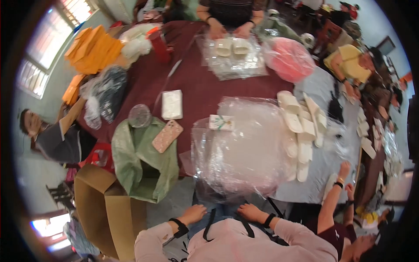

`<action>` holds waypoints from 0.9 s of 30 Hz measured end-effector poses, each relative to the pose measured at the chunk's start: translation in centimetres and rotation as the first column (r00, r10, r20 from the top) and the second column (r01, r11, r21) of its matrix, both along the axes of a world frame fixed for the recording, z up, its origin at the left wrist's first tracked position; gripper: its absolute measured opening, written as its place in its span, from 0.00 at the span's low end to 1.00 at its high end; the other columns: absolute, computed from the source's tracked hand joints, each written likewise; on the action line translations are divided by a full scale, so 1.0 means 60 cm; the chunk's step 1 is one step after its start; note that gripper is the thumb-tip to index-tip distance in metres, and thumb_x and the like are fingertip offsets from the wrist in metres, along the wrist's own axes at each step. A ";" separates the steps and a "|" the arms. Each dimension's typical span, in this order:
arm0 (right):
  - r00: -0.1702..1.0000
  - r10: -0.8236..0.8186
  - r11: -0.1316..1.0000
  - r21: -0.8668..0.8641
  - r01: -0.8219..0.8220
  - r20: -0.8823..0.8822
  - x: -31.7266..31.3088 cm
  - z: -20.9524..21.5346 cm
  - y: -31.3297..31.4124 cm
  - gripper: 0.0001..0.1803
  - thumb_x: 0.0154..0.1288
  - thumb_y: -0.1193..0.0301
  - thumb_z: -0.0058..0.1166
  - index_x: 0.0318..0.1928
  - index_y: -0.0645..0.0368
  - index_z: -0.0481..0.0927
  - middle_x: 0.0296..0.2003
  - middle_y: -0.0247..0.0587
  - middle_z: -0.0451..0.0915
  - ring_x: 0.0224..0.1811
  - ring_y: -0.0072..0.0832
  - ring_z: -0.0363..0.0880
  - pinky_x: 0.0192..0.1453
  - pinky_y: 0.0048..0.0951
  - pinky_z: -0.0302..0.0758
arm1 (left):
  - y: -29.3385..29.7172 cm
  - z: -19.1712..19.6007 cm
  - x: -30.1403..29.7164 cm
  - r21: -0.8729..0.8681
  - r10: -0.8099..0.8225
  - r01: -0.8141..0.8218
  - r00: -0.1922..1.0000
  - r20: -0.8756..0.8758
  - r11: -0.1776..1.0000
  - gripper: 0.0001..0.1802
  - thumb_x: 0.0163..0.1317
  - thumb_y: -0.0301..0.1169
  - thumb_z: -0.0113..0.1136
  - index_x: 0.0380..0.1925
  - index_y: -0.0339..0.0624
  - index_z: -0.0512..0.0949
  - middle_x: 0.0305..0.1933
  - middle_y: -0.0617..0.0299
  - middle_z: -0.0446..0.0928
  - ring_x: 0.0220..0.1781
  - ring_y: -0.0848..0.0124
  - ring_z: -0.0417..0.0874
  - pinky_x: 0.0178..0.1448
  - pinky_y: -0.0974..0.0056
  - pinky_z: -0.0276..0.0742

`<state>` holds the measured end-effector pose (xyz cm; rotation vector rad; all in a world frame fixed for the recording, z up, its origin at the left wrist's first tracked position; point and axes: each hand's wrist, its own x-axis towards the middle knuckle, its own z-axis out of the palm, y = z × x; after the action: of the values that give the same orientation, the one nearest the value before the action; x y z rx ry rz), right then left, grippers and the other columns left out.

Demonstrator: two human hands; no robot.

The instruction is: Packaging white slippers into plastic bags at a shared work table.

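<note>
Left hand [194,213], right hand [251,212]: my remote view shows nothing in either, finger spread I cannot tell; clear plastic bags [244,153], ahead of both, flat, likely for easy reach; white slippers [306,129], ahead-right of the right, bunched perhaps to save room.

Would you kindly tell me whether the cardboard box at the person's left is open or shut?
Open: the cardboard box has its flaps apart, leaving its inside in view.

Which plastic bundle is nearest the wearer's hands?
The clear plastic stack, just beyond the left hand and right hand; the pink bundle and dark bundle lie farther off.
</note>
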<state>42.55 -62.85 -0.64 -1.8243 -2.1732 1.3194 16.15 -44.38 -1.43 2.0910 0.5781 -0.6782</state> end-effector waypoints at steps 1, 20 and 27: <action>0.997 -0.062 0.998 -0.006 0.061 -0.039 0.001 -0.005 0.000 0.08 0.63 0.66 0.47 0.38 0.56 0.74 0.35 0.45 0.76 0.40 0.44 0.76 0.41 0.44 0.74 | -0.003 -0.004 0.008 0.013 0.035 -0.034 0.999 -0.021 0.999 0.18 0.61 0.46 0.53 0.41 0.44 0.77 0.43 0.53 0.77 0.50 0.50 0.75 0.51 0.52 0.72; 0.986 -0.166 0.893 -0.425 0.147 -0.008 -0.028 -0.073 -0.030 0.17 0.66 0.54 0.43 0.40 0.53 0.77 0.27 0.52 0.81 0.28 0.52 0.80 0.33 0.51 0.76 | -0.072 -0.325 -0.053 -0.280 -0.206 0.074 0.855 -0.476 0.957 0.19 0.59 0.35 0.51 0.50 0.41 0.75 0.57 0.44 0.71 0.59 0.48 0.72 0.58 0.48 0.70; 0.997 -0.052 0.848 -0.530 0.010 -0.065 -0.004 -0.101 -0.008 0.18 0.65 0.54 0.44 0.39 0.56 0.75 0.27 0.53 0.80 0.29 0.54 0.79 0.32 0.51 0.75 | -0.052 -0.356 -0.066 -0.383 0.011 -0.202 0.895 -0.446 0.902 0.33 0.54 0.43 0.60 0.60 0.44 0.67 0.42 0.46 0.81 0.48 0.50 0.81 0.51 0.49 0.74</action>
<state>42.33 -63.34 -6.68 -1.8978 -1.8457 2.1085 12.21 -47.51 -22.76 1.4934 0.7153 -1.1124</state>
